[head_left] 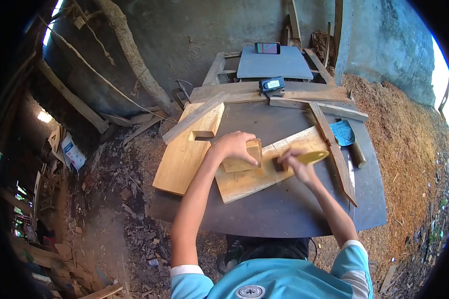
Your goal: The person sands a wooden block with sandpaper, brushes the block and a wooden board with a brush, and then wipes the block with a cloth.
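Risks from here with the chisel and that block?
1. The left hand presses the small wooden block right beside the yellow-handled tool in the right hand; a slip may hit fingers.
2. The pale wooden plank lies unclamped on the dark table; it may shift.

A dark round counter (284, 209) stands on ground strewn with sawdust. On it lie a wide plank (179, 159) hanging over its left edge, a pale board (244, 182) near the middle, a long thin slat (334, 149) crossing that board's right end, a blue paper (342, 132) and a black gadget (272, 84) at the far side.
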Available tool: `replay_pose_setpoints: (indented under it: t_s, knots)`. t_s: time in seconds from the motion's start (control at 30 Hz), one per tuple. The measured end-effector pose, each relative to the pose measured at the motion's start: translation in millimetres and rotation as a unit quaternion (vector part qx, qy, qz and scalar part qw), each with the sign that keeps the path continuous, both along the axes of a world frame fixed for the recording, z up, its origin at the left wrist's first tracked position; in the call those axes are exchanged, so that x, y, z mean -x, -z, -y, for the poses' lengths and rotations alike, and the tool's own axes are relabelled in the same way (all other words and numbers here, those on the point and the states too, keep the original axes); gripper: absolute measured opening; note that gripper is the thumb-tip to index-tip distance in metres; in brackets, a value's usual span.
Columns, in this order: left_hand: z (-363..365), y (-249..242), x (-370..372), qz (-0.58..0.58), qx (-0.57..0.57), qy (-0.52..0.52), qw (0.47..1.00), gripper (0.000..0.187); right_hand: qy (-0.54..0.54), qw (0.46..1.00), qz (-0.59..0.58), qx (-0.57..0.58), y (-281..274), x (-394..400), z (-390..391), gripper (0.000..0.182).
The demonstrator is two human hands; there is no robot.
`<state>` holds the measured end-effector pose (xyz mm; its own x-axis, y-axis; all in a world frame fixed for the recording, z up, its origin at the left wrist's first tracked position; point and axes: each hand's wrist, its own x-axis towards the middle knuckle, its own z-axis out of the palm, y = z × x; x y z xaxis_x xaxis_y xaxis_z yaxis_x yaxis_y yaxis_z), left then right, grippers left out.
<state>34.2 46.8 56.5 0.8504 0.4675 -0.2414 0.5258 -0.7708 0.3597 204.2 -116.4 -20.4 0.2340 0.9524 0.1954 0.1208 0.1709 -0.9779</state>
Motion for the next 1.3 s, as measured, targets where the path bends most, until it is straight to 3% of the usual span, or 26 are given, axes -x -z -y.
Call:
replay_pose_setpoints:
  t_s: [0.1, 0.13, 0.17, 0.23, 0.33, 0.37, 0.43, 0.47, 0.57, 0.63, 0.7, 0.8, 0.9, 0.93, 1.07, 1.2, 1.3]
  knots:
    - [2, 7, 2, 0.015, 0.013, -0.011, 1.0, 0.072, 0.145, 0.975, 0.009, -0.169, -28, 14, -15, 0.015]
    - [1, 7, 1, 0.009, 0.016, -0.01, 1.0, 0.072, 0.059, 0.988, 0.053, -0.134, -19, 14, -16, 0.015]
    - [0, 5, 0, 0.004, 0.016, -0.01, 1.0, 0.072, 0.007, 0.996, 0.094, -0.005, -14, 15, -9, 0.016]
    - [0, 2, -1, -0.004, -0.002, -0.012, 1.0, 0.072, -0.048, 0.993, -0.005, 0.11, -6, 4, -8, 0.016]
    - [2, -1, -3, -0.004, 0.019, -0.012, 1.0, 0.073, 0.09, 0.982, -0.082, -0.141, -7, 10, -22, 0.015]
    - [2, -2, -2, -0.005, 0.032, -0.011, 0.999, 0.074, 0.101, 0.984, -0.042, -0.139, -18, 11, -22, 0.017]
    - [3, -1, -3, -0.009, 0.031, -0.012, 0.999, 0.072, -0.004, 0.998, 0.011, -0.058, -9, 8, -26, 0.016]
    - [3, 1, -3, -0.014, 0.02, -0.012, 1.0, 0.071, 0.007, 0.997, -0.012, -0.076, -3, 6, -27, 0.016]
    - [-1, 0, -5, -0.026, 0.043, -0.017, 0.999, 0.069, -0.07, 0.997, 0.009, 0.011, -9, -17, -27, 0.016]
    - [-7, 1, -5, -0.007, 0.057, -0.012, 0.998, 0.067, 0.05, 0.99, -0.081, -0.104, -15, -5, -34, 0.018]
    - [-11, 11, -3, 0.035, 0.062, 0.003, 0.997, 0.065, 0.002, 0.995, -0.045, -0.089, -17, 1, -30, 0.017]
    - [-5, 2, -6, -0.016, 0.038, -0.012, 0.999, 0.065, -0.086, 0.996, -0.021, 0.012, -6, -21, -34, 0.016]
    - [-4, 0, -7, -0.011, 0.044, -0.015, 0.999, 0.064, 0.016, 0.988, -0.131, -0.079, -14, -10, -32, 0.016]
    - [-5, 1, -5, -0.007, 0.048, -0.013, 0.999, 0.063, 0.042, 0.988, -0.11, -0.098, -18, -5, -33, 0.016]
    - [-4, 1, -6, -0.007, 0.044, -0.013, 0.999, 0.063, -0.051, 0.998, -0.047, 0.015, -3, -14, -34, 0.016]
    - [-3, -3, -7, -0.023, 0.045, -0.014, 0.999, 0.063, 0.01, 0.991, -0.113, -0.077, -18, -9, -31, 0.014]
    - [-9, 4, -6, -0.004, 0.055, -0.012, 0.998, 0.062, -0.025, 0.997, -0.04, -0.067, -6, -4, -31, 0.013]
